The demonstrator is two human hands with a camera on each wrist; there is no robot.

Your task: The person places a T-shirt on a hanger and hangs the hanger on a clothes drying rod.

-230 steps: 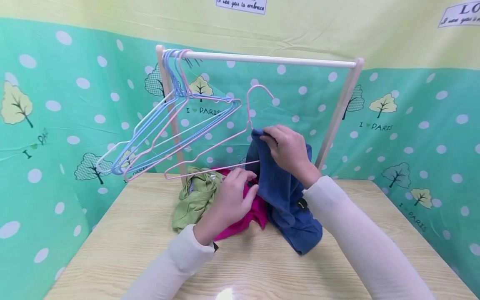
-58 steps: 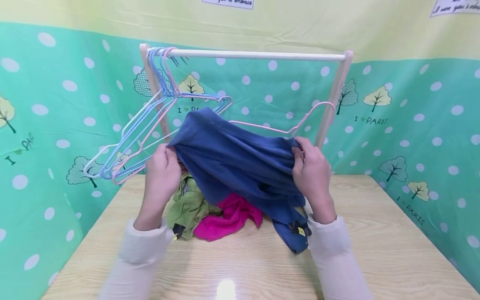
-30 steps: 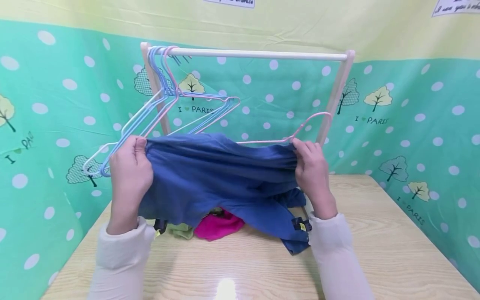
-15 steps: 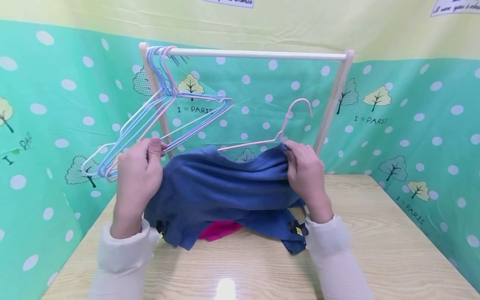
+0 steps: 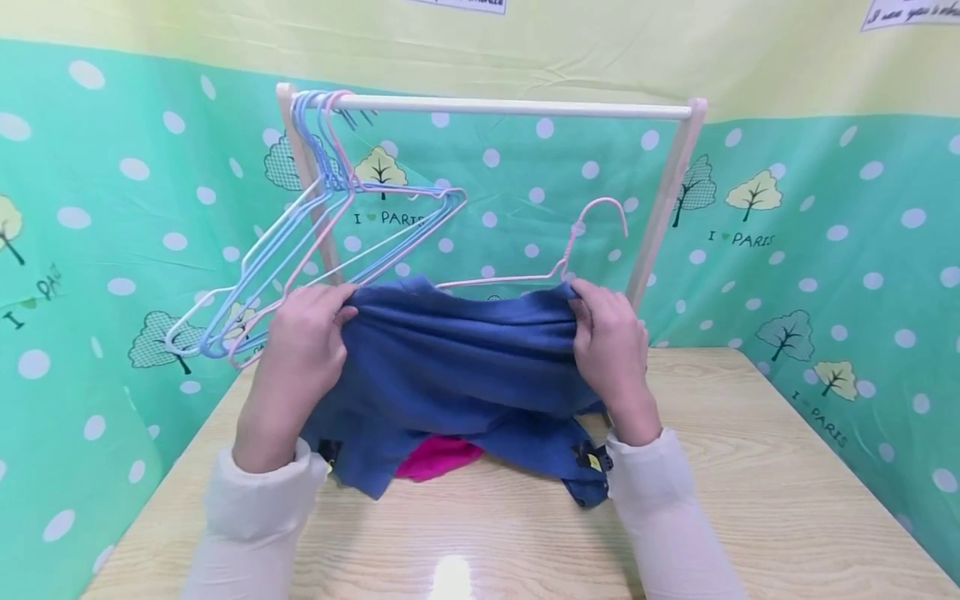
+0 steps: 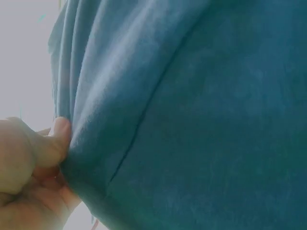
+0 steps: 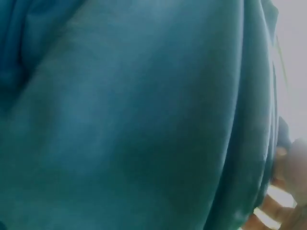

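A blue long-sleeved shirt hangs stretched between both hands in the head view, its lower parts draping to the table. My left hand pinches its upper left edge; the left wrist view shows thumb and fingers closed on the cloth. My right hand pinches the upper right edge near the neckline. Behind the shirt, a pink hanger shows its hook and part of one arm above the neckline; the rest is hidden by cloth. In the right wrist view, blue fabric fills most of the frame.
A rack with a white rail stands at the back. Several blue, white and pink hangers hang at its left end, close to my left hand. A magenta garment lies on the wooden table, partly under the shirt.
Over the last second, my left hand moves right and in to the shirt's upper left edge, gripping it again. The hanger's hook tips more upright and shifts left. Earlier, the green garment was visible; now it is covered.
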